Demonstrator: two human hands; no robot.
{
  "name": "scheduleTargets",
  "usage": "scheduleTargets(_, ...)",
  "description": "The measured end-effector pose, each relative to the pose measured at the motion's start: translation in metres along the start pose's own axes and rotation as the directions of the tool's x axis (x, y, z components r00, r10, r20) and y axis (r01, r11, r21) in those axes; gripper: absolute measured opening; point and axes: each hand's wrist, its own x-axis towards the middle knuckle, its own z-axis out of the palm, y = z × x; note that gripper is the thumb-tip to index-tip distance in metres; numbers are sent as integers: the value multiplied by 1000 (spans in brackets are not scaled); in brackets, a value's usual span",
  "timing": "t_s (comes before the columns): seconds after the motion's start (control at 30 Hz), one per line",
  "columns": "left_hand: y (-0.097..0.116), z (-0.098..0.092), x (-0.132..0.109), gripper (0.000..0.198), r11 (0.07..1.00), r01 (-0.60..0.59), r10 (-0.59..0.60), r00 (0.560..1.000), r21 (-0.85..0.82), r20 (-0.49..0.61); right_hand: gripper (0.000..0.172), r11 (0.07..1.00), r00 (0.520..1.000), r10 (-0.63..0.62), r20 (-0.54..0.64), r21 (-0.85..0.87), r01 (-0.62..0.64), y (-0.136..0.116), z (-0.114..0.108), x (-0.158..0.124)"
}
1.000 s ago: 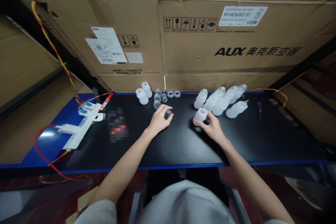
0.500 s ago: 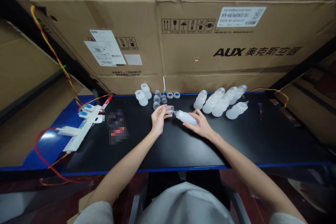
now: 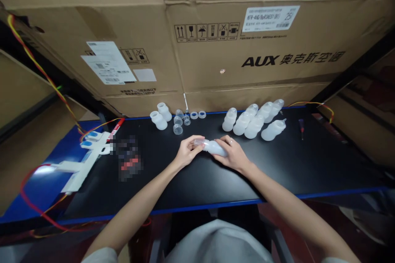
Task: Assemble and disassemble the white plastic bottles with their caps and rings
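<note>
My right hand [image 3: 232, 155] grips a translucent white plastic bottle [image 3: 214, 147], held on its side just above the black table [image 3: 277, 172]. My left hand [image 3: 186, 151] pinches a small clear cap [image 3: 199, 142] against the bottle's mouth. Both hands meet near the middle of the table. Several finished bottles [image 3: 253, 122] lie in a row at the back right. Two open bottles [image 3: 161, 115], some clear caps [image 3: 178, 125] and two rings [image 3: 198, 114] sit at the back left of centre.
Large cardboard boxes [image 3: 216, 49] wall off the back of the table. A white power strip [image 3: 83, 156] with red and yellow wires lies at the left. A small screwdriver [image 3: 301, 128] lies at the right. A blurred dark item [image 3: 128, 158] rests left of my hands.
My right hand lifted a bottle off the table and turned it sideways. My left hand brought a cap over and now presses it onto the bottle's mouth. The view shifted left.
</note>
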Motion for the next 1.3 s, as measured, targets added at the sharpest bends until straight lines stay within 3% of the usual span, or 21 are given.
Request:
scheduleTargets(0.2,4,0,-7,33,996,-54,52,998,70,25,46,993,1000,11,-12,118,-9,-11,-3,-5)
scheduleTargets(0.4,19,6,-16,26,933,-239,223,971,269,89,46,911,996,62,64,405,-82,-15,-10,-4)
scheduleTargets(0.47,24,6,-18,26,913,-271,253,962,306,98,46,815,980,128,151,547,-191,-15,-11,-2)
scheduleTargets(0.53,26,6,-18,26,910,-279,261,960,307,98,50,660,938,183,294,670,-339,-16,-12,1)
scheduleTargets(0.6,25,6,-18,26,925,-271,257,962,265,89,53,492,876,199,439,728,-477,-17,-12,3)
scheduleTargets(0.67,20,9,-15,32,950,-255,249,967,183,54,55,405,841,205,501,739,-539,-19,-11,6)
scheduleTargets(0.73,14,11,-12,46,970,-224,224,974,92,8,58,424,854,215,473,743,-518,-21,-10,9)
scheduleTargets(0.8,8,14,-8,56,983,-183,184,983,14,-28,60,515,899,206,387,738,-436,-22,-8,11)
scheduleTargets(0.93,5,14,-5,49,991,-113,111,993,-69,-39,54,734,967,190,169,629,-254,-21,-3,11)
scheduleTargets(1.0,7,12,-6,49,995,-79,78,997,-67,-26,50,769,968,214,132,588,-250,-20,0,9)
scheduleTargets(1.13,9,8,-8,51,998,-40,41,999,-37,27,50,703,953,219,212,642,-304,-20,3,4)
scheduleTargets(1.3,6,4,-7,60,983,78,-45,980,-164,193,61,457,872,192,450,746,-485,-18,3,1)
